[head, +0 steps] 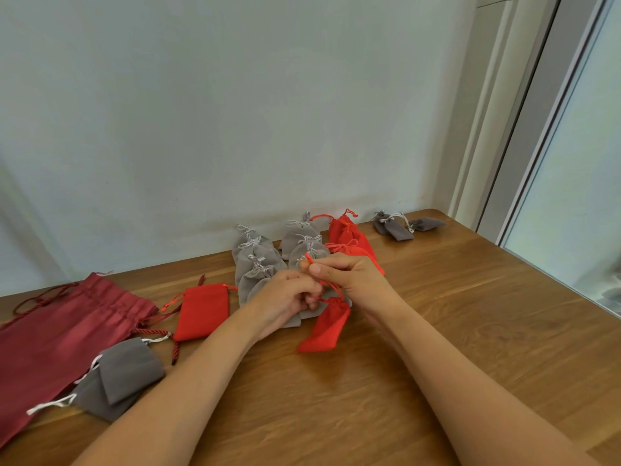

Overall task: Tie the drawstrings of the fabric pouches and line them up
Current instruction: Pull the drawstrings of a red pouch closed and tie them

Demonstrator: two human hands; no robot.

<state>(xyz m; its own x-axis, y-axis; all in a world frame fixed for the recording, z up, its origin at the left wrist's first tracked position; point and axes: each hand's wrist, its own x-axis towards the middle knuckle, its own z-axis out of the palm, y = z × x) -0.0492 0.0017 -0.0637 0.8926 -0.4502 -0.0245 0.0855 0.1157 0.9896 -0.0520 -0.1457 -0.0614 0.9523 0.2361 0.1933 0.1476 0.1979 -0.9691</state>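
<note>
Pinching the thin red drawstring [328,284] in the right hand [353,279], holding it stretched up from the small bright red fabric pouch [324,327]. Curling the fingers [311,299] of the left hand [285,299] at the pouch neck, probably gripping the drawstring there. Lying on the brown wooden worktop [437,314] just under both hands, long axis running from neck toward the person.

I count one burgundy bag [50,338], four red pouches [203,311], five dark grey pouches [127,368]; the light grey pouches [260,260] overlap beyond counting.

A cinched red pouch [324,327] lies slanted before rows of tied grey pouches [258,260].
</note>
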